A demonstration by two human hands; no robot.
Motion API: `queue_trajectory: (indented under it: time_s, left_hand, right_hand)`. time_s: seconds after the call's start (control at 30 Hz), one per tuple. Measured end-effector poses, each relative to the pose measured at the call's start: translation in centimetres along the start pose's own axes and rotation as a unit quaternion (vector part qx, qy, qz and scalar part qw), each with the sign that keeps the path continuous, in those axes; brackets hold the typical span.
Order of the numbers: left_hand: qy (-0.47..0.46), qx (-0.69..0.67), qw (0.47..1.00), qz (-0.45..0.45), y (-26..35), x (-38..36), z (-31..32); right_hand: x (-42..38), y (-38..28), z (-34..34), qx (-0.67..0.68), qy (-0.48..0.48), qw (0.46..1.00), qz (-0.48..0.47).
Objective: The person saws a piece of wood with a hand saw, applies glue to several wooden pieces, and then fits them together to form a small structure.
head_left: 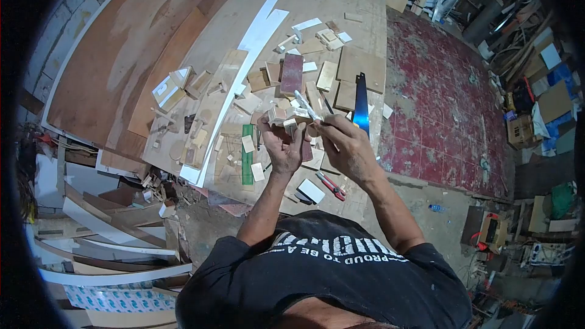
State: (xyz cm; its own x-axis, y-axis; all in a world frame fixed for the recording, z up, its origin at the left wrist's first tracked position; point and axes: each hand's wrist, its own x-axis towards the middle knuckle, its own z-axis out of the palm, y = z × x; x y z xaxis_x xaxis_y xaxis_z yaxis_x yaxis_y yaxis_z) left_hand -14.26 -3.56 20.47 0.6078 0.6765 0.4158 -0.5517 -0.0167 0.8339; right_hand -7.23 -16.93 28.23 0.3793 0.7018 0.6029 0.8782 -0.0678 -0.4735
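Observation:
My left hand [285, 149] is closed around a small piece built of pale wooden blocks [286, 114], near the middle of the workbench. In my right hand [348, 145] is a slim whitish tool [306, 105], its far end over the blocks; exactly what tool it is I cannot make out. Just beyond the hands lies a dark red rectangular block [292, 73]. A saw blade [361, 106] rests to the right of my right hand. Closer to my body are a red utility knife [331, 186] and a white-topped block [311, 191].
Wood offcuts [327, 75] are scattered over the workbench [329, 0]. A green strip [247, 158] lies left of my left hand, and a long white strip [262, 30] runs up the bench. Large brown boards [109, 67] lean at the left.

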Motion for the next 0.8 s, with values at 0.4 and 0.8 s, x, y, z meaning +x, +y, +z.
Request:
queue_trajectory:
  time_s: [0.4,0.8]
  left_hand:
    - [0.006,0.006,1.000,0.022,-1.2,-0.3,-0.1]
    - [0.032,-0.027,0.999,0.017,-0.7,-1.2,0.3]
  right_hand:
    - [-1.7,-2.3,1.5,0.121,0.124,0.975,0.139]
    - [-1.2,-4.3,1.9,0.130,0.126,0.975,0.130]
